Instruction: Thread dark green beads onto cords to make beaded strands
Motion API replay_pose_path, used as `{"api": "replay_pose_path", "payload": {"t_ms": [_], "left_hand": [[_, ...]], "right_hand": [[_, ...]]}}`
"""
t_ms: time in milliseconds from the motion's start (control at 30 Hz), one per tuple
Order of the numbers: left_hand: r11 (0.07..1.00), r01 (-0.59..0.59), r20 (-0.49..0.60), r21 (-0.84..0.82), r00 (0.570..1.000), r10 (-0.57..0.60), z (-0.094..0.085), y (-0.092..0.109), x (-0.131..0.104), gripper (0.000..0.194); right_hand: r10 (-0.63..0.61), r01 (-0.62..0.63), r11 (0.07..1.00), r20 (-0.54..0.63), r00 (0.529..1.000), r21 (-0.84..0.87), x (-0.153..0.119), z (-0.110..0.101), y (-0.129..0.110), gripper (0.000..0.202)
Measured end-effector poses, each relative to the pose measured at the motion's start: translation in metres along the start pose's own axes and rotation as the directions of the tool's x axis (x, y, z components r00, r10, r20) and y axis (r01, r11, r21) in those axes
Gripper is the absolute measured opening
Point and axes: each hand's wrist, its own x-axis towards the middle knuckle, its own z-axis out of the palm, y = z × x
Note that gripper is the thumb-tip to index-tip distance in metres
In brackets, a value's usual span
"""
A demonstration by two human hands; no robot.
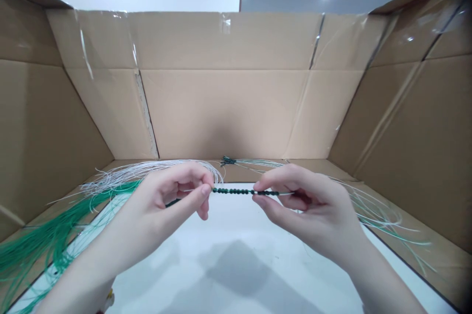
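Between my two hands a string of dark green beads (233,191) is stretched level above the white tabletop. My left hand (180,191) pinches its left end between thumb and forefinger. On the right, my right hand (295,196) pinches the strand with thumb and forefinger, and more beads and a pale cord end run on into the palm. The other fingers of both hands are curled, so part of the strand is hidden. A bit of dark strand also shows under my left palm.
White cords (125,176) and a bundle of green cords (62,223) lie at the left. Behind the hands is a bunch of beaded cords (228,160), with loose cord ends (383,220) trailing right. Cardboard walls (221,112) enclose the white tabletop (236,265).
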Motion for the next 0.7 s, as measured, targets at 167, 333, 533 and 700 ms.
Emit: {"api": "replay_pose_path", "payload": {"t_ms": [167, 333, 533, 700], "left_hand": [[1.000, 0.007, -0.002, 0.008, 1.000, -0.007, -0.003, -0.002, -0.001, 0.017], [1.000, 0.000, -0.011, 0.031, 1.000, 0.000, -0.001, 0.004, -0.001, 0.016], [0.995, -0.102, 0.050, 0.017, 0.994, 0.101, 0.006, 0.009, -0.008, 0.015], [0.979, -0.168, 0.008, 0.111, 0.986, 0.168, 0.012, 0.004, -0.011, 0.022]], "right_hand": [[0.023, -0.023, 0.999, 0.016, 1.000, 0.031, 0.000, 0.000, -0.001, 0.016], [0.052, -0.053, 0.998, 0.018, 0.998, 0.032, 0.000, 0.001, 0.000, 0.014], [0.050, -0.044, 0.995, -0.067, 0.996, 0.089, -0.001, 0.007, 0.004, 0.017], [0.049, -0.043, 0.994, -0.064, 0.997, 0.096, -0.002, 0.012, 0.004, 0.020]]}}
